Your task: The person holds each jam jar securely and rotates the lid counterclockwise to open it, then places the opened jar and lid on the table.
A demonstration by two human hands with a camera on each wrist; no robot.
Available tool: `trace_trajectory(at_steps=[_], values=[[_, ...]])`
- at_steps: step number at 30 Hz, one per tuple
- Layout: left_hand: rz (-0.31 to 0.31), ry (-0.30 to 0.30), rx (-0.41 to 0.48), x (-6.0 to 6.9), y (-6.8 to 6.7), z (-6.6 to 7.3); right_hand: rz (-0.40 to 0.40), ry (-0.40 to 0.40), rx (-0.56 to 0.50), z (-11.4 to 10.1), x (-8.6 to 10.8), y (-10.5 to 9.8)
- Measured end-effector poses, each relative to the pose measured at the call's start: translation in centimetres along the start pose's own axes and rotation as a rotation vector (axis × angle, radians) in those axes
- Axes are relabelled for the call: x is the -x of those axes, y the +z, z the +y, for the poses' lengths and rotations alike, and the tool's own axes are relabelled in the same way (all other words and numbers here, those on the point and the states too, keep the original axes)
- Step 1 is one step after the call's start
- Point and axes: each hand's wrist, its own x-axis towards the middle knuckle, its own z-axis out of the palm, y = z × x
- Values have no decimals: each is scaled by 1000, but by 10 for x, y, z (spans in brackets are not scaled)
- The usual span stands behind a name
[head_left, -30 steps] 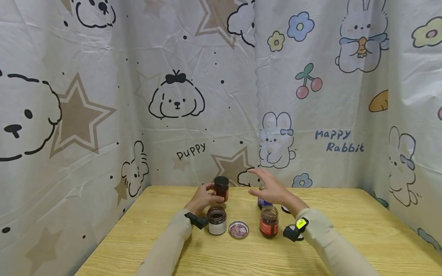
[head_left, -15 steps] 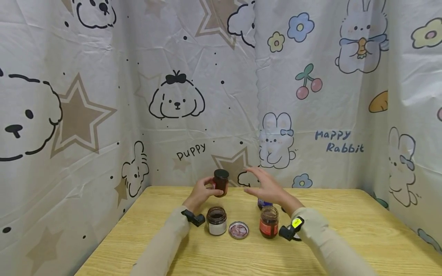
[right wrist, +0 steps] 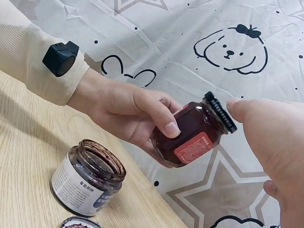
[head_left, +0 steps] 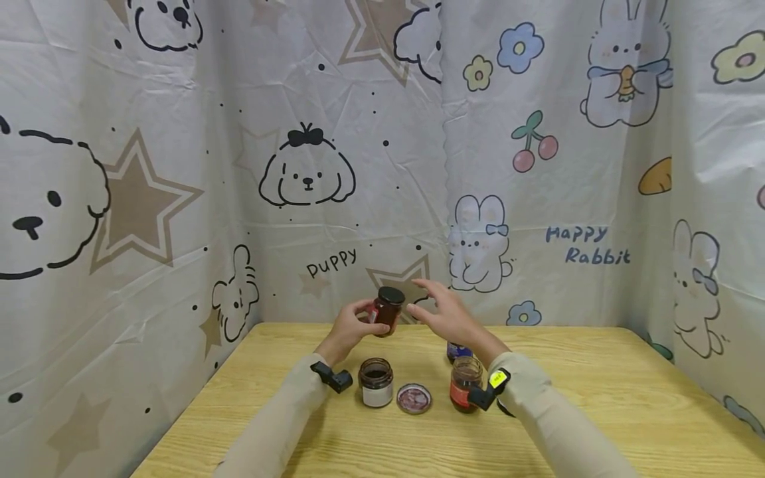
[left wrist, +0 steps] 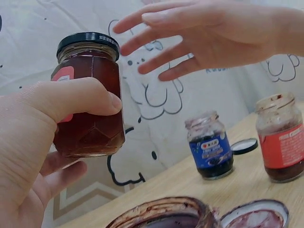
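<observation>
My left hand (head_left: 349,330) grips a glass jar of dark red jam (head_left: 386,315) around its body, raised above the table. The jar tilts a little to the right, and a black lid (right wrist: 220,112) covers its mouth. In the right wrist view a red label (right wrist: 194,146) shows on its side. Close to the lid, on the right, is my right hand (head_left: 449,317), its fingers spread and holding nothing. The left wrist view shows those fingers (left wrist: 166,57) just beside the lid; whether any of them touches it, I cannot tell.
Below stands an open white-labelled jar (head_left: 377,396), with an upturned lid (head_left: 414,398) beside it. Farther right is an open red-labelled jar (left wrist: 282,147). Behind it stands an open blue-labelled jar (left wrist: 211,152) with another lid (left wrist: 245,146). A printed curtain (head_left: 382,166) borders the wooden table (head_left: 382,445).
The left hand has lifted the jam jar off the table and tilted it rightward. The right hand has moved left and up, close to the jar's lid.
</observation>
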Motion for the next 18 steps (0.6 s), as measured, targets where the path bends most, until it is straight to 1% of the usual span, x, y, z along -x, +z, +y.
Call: trace_trajectory(at_steps=[4,8,12,15,18], values=[[-27,22,59,1,1,4,-17,-11,-62,-2,-3,3],[-71,40,104,3,4,8,-41,-11,-106,-4,-5,6],[-108,51,118,5,8,11,-60,-13,-119,-6,-5,11],[-115,53,121,7,11,13,-58,-27,-126,-7,-4,13],[-120,40,128,9,13,14,-39,-41,-129,-7,-3,14]])
